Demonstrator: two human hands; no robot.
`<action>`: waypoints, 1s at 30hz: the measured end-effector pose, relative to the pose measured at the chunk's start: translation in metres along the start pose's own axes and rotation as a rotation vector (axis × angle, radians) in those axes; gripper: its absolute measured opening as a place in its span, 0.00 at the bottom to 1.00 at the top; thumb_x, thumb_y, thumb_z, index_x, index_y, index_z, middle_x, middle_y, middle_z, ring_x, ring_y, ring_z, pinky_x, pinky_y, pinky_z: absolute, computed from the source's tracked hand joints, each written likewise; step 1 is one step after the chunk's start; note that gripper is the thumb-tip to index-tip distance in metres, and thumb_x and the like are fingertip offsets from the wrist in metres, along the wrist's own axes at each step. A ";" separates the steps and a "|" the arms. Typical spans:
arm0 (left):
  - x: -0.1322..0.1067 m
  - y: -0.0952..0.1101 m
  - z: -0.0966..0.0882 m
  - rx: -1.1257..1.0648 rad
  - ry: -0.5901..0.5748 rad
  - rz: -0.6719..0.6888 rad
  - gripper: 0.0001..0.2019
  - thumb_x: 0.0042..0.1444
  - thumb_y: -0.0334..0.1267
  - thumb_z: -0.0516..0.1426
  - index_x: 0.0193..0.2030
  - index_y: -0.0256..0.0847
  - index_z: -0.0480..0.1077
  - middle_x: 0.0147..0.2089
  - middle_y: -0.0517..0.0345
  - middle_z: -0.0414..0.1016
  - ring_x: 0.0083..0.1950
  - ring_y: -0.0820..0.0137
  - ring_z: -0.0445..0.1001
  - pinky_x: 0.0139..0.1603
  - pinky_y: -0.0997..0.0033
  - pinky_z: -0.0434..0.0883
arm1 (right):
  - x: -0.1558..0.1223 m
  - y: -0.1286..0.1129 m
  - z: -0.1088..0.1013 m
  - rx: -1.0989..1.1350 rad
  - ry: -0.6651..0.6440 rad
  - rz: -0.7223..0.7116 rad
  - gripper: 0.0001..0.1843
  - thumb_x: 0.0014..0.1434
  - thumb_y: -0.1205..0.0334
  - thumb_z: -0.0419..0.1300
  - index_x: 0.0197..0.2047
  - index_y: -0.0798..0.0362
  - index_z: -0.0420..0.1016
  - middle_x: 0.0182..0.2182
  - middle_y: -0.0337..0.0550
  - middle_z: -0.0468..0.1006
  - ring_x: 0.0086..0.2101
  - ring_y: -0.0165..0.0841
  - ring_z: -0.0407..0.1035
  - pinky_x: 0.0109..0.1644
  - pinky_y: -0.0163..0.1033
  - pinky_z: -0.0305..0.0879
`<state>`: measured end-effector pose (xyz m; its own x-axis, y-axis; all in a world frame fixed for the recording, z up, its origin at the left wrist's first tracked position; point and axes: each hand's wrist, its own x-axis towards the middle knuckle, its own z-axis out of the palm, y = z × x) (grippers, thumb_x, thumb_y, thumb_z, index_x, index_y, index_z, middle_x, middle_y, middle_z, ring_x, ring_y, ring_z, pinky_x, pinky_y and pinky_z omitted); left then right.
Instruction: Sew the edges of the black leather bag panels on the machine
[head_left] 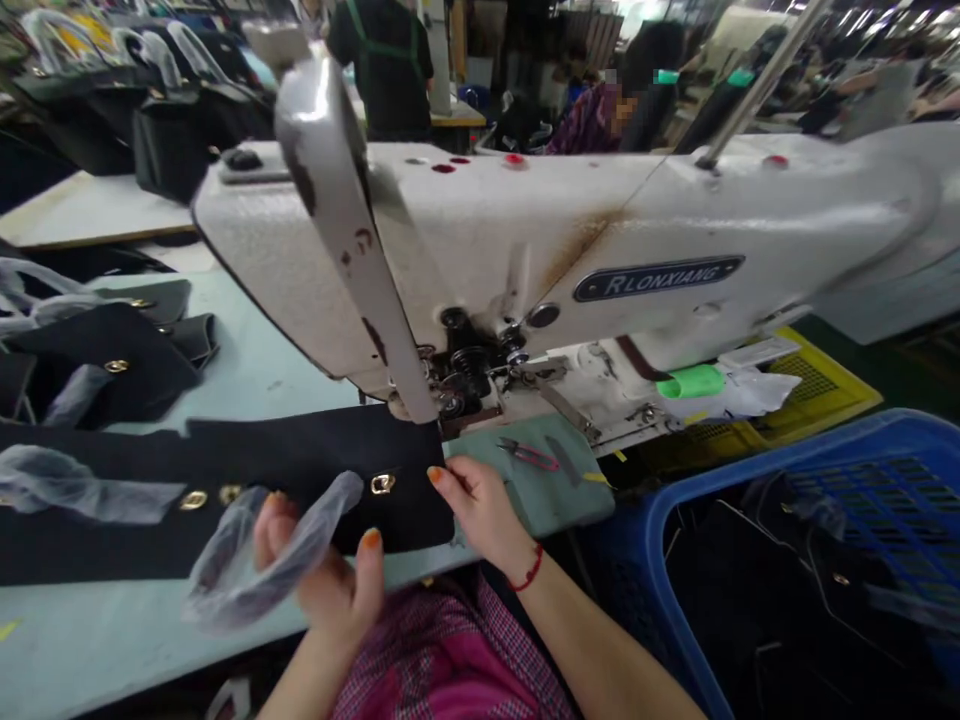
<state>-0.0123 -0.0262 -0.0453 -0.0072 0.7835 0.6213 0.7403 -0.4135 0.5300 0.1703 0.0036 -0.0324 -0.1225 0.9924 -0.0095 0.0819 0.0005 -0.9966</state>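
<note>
A long black fabric piece [247, 470] with gold metal fittings lies across the pale table [90, 630], its right end under the head of a white sewing machine [525, 240]. My left hand [322, 575] is closed on a clear plastic wrapper [255, 560] at the fabric's near edge, beside a gold fitting [382, 484]. My right hand [480, 510] rests on the fabric's right end, fingers curled against its edge just below the needle area.
Small red-handled snips [529, 455] lie on a green pad right of my hand. A blue plastic crate [750, 480] with dark pieces stands at the right, a yellow crate [825, 390] behind it. More black pieces [112, 350] are piled at the left. People work in the background.
</note>
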 end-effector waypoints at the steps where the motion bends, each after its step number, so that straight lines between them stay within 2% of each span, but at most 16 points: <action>1: 0.012 -0.007 -0.009 0.083 -0.017 0.130 0.45 0.58 0.36 0.59 0.75 0.48 0.35 0.76 0.45 0.38 0.75 0.47 0.42 0.71 0.35 0.46 | 0.000 0.000 -0.002 0.056 -0.016 0.046 0.23 0.65 0.47 0.55 0.24 0.53 0.59 0.21 0.32 0.54 0.23 0.26 0.49 0.26 0.33 0.46; 3: 0.036 -0.020 -0.020 0.144 -0.199 0.268 0.40 0.56 0.37 0.61 0.72 0.49 0.48 0.73 0.47 0.54 0.72 0.49 0.54 0.71 0.39 0.52 | 0.000 0.000 -0.005 0.114 -0.044 0.103 0.22 0.63 0.46 0.56 0.25 0.53 0.60 0.22 0.33 0.55 0.24 0.25 0.49 0.26 0.33 0.45; 4: 0.046 -0.027 -0.022 0.147 -0.310 0.302 0.37 0.57 0.40 0.61 0.71 0.48 0.51 0.71 0.46 0.58 0.71 0.50 0.56 0.71 0.39 0.53 | 0.001 0.000 -0.007 0.113 -0.054 0.108 0.22 0.63 0.46 0.56 0.26 0.53 0.61 0.22 0.33 0.55 0.24 0.25 0.50 0.26 0.33 0.46; 6: 0.057 -0.040 -0.022 0.130 -0.454 0.328 0.34 0.58 0.43 0.61 0.69 0.45 0.54 0.70 0.44 0.60 0.71 0.51 0.58 0.70 0.40 0.54 | 0.004 -0.001 -0.008 0.061 -0.053 0.078 0.22 0.65 0.47 0.55 0.26 0.54 0.61 0.23 0.34 0.57 0.25 0.26 0.52 0.27 0.33 0.47; 9: 0.059 -0.053 -0.020 0.099 -0.518 0.342 0.30 0.59 0.42 0.60 0.66 0.43 0.56 0.71 0.42 0.58 0.70 0.53 0.60 0.70 0.41 0.55 | 0.005 -0.005 -0.006 -0.066 -0.004 0.022 0.23 0.66 0.48 0.52 0.24 0.53 0.58 0.21 0.34 0.56 0.24 0.26 0.52 0.28 0.34 0.46; 12: 0.054 -0.054 -0.025 0.072 -0.520 0.360 0.20 0.61 0.35 0.57 0.60 0.42 0.62 0.69 0.43 0.60 0.68 0.53 0.63 0.70 0.43 0.58 | 0.001 -0.010 -0.004 -0.169 0.037 0.014 0.24 0.67 0.49 0.52 0.23 0.53 0.55 0.20 0.33 0.54 0.23 0.25 0.51 0.28 0.35 0.44; 15: 0.053 -0.045 -0.034 0.072 -0.505 0.411 0.13 0.62 0.31 0.55 0.53 0.39 0.67 0.67 0.42 0.64 0.65 0.53 0.68 0.66 0.49 0.66 | -0.004 -0.015 -0.002 -0.253 0.038 0.020 0.24 0.68 0.51 0.51 0.23 0.53 0.54 0.19 0.32 0.53 0.22 0.25 0.50 0.28 0.35 0.43; 20: 0.059 -0.029 -0.042 0.079 -0.457 0.452 0.15 0.61 0.31 0.56 0.56 0.37 0.67 0.66 0.44 0.66 0.62 0.56 0.71 0.66 0.53 0.67 | -0.008 -0.023 0.000 -0.228 0.037 0.031 0.24 0.68 0.51 0.50 0.23 0.52 0.52 0.19 0.32 0.53 0.22 0.25 0.49 0.27 0.34 0.43; 25: 0.067 -0.021 -0.045 0.086 -0.382 0.571 0.14 0.63 0.33 0.55 0.55 0.35 0.69 0.64 0.42 0.69 0.62 0.57 0.71 0.64 0.53 0.69 | -0.008 -0.021 -0.002 -0.126 0.021 0.068 0.25 0.68 0.48 0.49 0.23 0.52 0.51 0.21 0.33 0.50 0.24 0.25 0.47 0.27 0.34 0.44; 30: 0.074 -0.023 -0.053 0.107 -0.431 0.570 0.17 0.64 0.35 0.51 0.58 0.41 0.71 0.63 0.50 0.71 0.58 0.58 0.75 0.59 0.56 0.74 | -0.008 -0.017 -0.003 -0.037 0.001 0.118 0.25 0.67 0.46 0.51 0.23 0.52 0.50 0.22 0.34 0.49 0.25 0.26 0.46 0.27 0.35 0.44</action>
<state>-0.0652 0.0171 0.0189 0.6489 0.5822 0.4898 0.6121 -0.7819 0.1185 0.1729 -0.0041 -0.0152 -0.1093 0.9859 -0.1267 0.1320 -0.1120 -0.9849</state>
